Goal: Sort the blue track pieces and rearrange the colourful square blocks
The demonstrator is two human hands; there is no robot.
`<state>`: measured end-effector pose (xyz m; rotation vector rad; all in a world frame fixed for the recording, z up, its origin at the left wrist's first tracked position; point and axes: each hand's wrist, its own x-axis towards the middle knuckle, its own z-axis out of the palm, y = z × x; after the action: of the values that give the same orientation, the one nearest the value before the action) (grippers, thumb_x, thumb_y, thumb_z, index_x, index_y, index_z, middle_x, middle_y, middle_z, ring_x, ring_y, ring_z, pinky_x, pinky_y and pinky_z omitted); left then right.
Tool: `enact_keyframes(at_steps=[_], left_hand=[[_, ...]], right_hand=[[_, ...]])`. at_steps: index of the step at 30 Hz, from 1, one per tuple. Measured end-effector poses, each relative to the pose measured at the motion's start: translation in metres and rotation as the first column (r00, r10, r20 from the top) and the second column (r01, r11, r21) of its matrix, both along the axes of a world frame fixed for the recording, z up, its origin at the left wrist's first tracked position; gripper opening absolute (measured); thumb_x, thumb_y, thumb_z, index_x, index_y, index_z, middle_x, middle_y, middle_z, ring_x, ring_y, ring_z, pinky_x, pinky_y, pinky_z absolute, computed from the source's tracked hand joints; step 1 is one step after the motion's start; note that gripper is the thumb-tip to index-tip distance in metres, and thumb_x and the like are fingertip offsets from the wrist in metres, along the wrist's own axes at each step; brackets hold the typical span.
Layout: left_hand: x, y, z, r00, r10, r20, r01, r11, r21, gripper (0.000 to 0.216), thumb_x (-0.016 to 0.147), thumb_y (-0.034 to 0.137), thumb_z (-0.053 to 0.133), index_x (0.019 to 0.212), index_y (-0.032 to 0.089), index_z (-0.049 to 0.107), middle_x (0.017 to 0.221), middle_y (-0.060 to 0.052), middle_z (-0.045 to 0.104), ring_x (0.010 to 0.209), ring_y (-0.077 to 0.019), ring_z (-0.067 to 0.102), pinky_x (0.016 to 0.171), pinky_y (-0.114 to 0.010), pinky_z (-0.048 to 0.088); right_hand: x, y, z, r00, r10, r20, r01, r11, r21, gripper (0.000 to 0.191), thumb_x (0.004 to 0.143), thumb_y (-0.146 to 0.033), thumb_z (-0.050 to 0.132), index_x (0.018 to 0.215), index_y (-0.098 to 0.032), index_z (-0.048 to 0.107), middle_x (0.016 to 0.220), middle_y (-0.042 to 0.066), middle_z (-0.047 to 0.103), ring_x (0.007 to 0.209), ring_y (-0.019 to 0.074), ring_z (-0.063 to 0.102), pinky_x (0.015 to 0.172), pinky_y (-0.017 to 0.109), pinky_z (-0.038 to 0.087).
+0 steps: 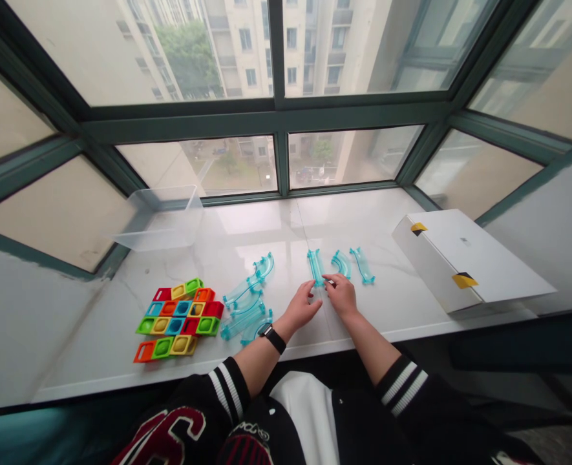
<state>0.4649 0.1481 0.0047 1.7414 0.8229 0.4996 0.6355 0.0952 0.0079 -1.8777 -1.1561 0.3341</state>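
Observation:
A clear blue straight track piece (315, 263) lies flat on the white sill, its near end between my two hands. My left hand (303, 306) is at the lower left of that end, thumb and forefinger apart, the fingertips close to the plastic. From the right, my right hand (340, 294) has its fingertips at the same end, bent around its edge; its other fingers are curled partly out of sight. Just beyond that hand lie a curved blue track piece (342, 263) and a slightly bent one (362, 266).
More blue track pieces (245, 316) are heaped left of my left forearm. Farther left are colourful square blocks (176, 315) in rows. A clear plastic bin (162, 223) stands at the back left, and a white box (470, 258) with yellow-black tape at the right. Windows (280, 116) close the back.

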Motion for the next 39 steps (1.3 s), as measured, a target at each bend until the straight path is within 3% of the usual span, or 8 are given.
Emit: enact_keyframes(at_steps=[9,27,34,39], left_hand=[[0.002,0.000,-0.011,1.000,0.010,-0.011,-0.009,1.000,0.016,0.074,0.087,0.026,0.070,0.157,0.021,0.046,0.159,-0.017,0.046,0.108,-0.0234,0.065,0.102,-0.046,0.056],[0.003,0.000,-0.015,1.000,0.017,-0.022,-0.016,0.999,0.038,0.076,0.086,0.026,0.070,0.158,0.021,0.045,0.158,-0.018,0.048,0.105,-0.0232,0.065,0.103,-0.047,0.055],[0.003,-0.001,-0.014,0.999,0.047,-0.023,-0.046,0.999,0.026,0.075,0.085,0.027,0.070,0.156,0.021,0.046,0.155,-0.016,0.052,0.102,-0.0225,0.066,0.102,-0.046,0.056],[0.001,-0.004,-0.010,0.998,0.060,-0.022,-0.060,0.998,0.003,0.074,0.086,0.028,0.070,0.156,0.023,0.046,0.154,-0.014,0.054,0.102,-0.0219,0.066,0.099,-0.044,0.057]], right_hand=[[-0.002,0.003,-0.008,1.000,-0.001,-0.007,0.002,1.000,0.020,0.031,0.091,-0.027,0.057,0.108,-0.021,0.082,0.106,0.009,0.075,0.086,0.0234,0.071,0.083,0.036,0.057],[-0.003,0.003,-0.008,1.000,0.005,0.012,-0.006,1.000,0.028,0.032,0.092,-0.027,0.055,0.109,-0.021,0.081,0.106,0.010,0.074,0.083,0.0232,0.069,0.084,0.038,0.057],[-0.007,-0.005,-0.007,1.000,-0.011,0.005,0.011,1.000,0.013,0.047,0.092,-0.031,0.057,0.136,-0.022,0.068,0.116,0.009,0.074,0.068,0.0178,0.064,0.085,0.041,0.058],[-0.016,-0.021,-0.015,0.996,-0.048,-0.079,0.048,0.999,-0.001,0.058,0.089,-0.032,0.060,0.146,-0.021,0.057,0.133,0.013,0.072,0.069,0.0191,0.069,0.085,0.042,0.060]])
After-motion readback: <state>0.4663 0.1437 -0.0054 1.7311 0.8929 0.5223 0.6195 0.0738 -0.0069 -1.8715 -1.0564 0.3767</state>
